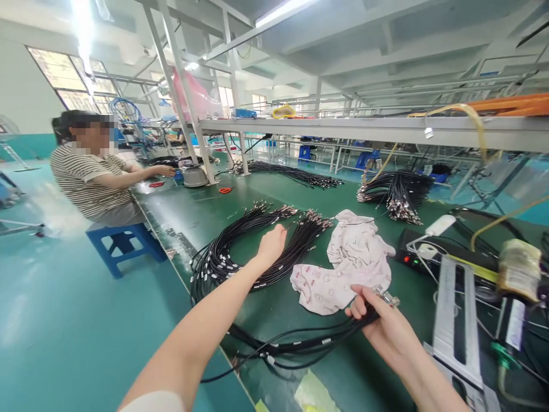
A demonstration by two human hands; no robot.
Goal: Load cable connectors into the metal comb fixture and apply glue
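Observation:
My left hand (pixel 271 245) reaches over a looped bundle of black cables (pixel 223 252) with metal connector ends. Its fingers are pinched together near those ends; what lies between the fingertips is too small to make out. In my right hand (pixel 380 317) I grip several black cables (pixel 300 343) close to their metal connectors, which stick out past the thumb. These cables sag leftward in a loop over the table's near edge, and white labels show on them. A crumpled pale pink patterned cloth (pixel 360 252) lies between the two hands.
More black cable bundles (pixel 397 191) lie along the back of the green table (pixel 193 214). At right are a metal fixture (pixel 457 315), a black box with lights (pixel 407 252) and a bottle-topped tool (pixel 512 315). A co-worker (pixel 94 171) sits at left. A shelf (pixel 343 129) spans above.

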